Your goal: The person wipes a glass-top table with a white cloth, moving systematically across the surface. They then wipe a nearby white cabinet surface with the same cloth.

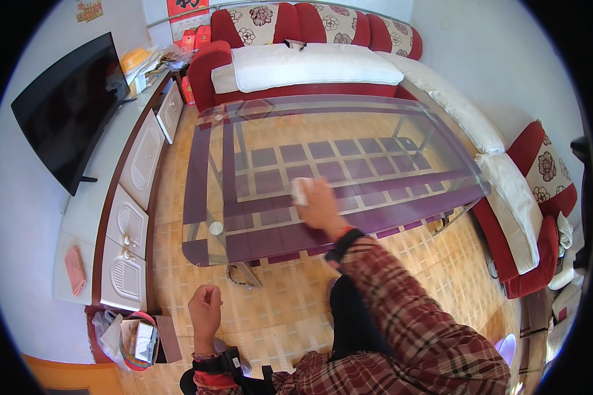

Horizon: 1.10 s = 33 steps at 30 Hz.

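While reaching right hand (pixel 319 205) over glass table (pixel 277 234), grips white wad (pixel 299 191) narrowly, cloth or tissue, can't tell which. Has wad at or just above tabletop, toward near long side, left of middle. Holds left hand (pixel 205 309) apart, beyond near-left table corner, over tiled floor (pixel 277 329), fingers loosely curled, palm hidden; can't tell contents. Note pink cloth (pixel 75 270) on white cabinet (pixel 128 276), far left, near black TV (pixel 72 112).
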Available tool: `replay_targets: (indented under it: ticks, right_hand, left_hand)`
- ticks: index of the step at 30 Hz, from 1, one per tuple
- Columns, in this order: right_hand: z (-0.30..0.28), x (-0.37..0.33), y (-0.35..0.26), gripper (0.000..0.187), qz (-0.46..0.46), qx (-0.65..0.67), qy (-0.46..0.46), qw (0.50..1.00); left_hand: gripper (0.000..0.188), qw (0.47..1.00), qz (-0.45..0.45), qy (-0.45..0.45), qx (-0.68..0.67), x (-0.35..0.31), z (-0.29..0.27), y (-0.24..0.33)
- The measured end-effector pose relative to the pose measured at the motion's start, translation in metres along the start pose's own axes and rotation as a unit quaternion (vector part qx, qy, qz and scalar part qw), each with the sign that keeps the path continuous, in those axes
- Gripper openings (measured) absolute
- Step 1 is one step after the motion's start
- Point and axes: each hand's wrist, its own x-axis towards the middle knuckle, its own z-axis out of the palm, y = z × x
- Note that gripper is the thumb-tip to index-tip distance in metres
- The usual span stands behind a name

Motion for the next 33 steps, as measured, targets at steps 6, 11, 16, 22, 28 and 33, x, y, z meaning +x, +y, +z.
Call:
replay_targets:
  ticks: [6, 11, 16, 22, 28, 33]
  right_hand:
    - [0.044, 0.022, -0.153, 0.063, -0.097, 0.033, -0.022, 0.995]
    - [0.029, 0.013, -0.045, 0.052, -0.065, 0.040, 0.043, 0.996]
    - [-0.028, -0.025, 0.113, 0.064, 0.099, -0.089, -0.040, 0.990]
    - [-0.008, -0.041, 0.120, 0.073, 0.146, -0.094, -0.038, 0.984]
    - [0.040, 0.001, -0.064, 0.070, -0.074, 0.020, -0.057, 0.995]
    - [0.055, 0.002, -0.186, 0.066, -0.179, 0.099, -0.112, 0.972]
  left_hand:
    - [0.016, 1.000, -0.006, 0.007, -0.014, 0.002, -0.002, -0.010]
    - [0.010, 0.997, 0.037, 0.014, 0.070, 0.003, -0.004, -0.014]
    - [0.010, 0.991, 0.085, 0.046, 0.096, -0.004, -0.007, -0.005]
    - [0.013, 0.996, 0.058, 0.014, 0.067, -0.008, -0.009, 0.013]
    - [0.013, 0.994, 0.067, 0.016, 0.087, -0.010, -0.009, 0.014]
    - [0.015, 0.991, 0.060, 0.031, 0.114, -0.017, -0.015, 0.007]
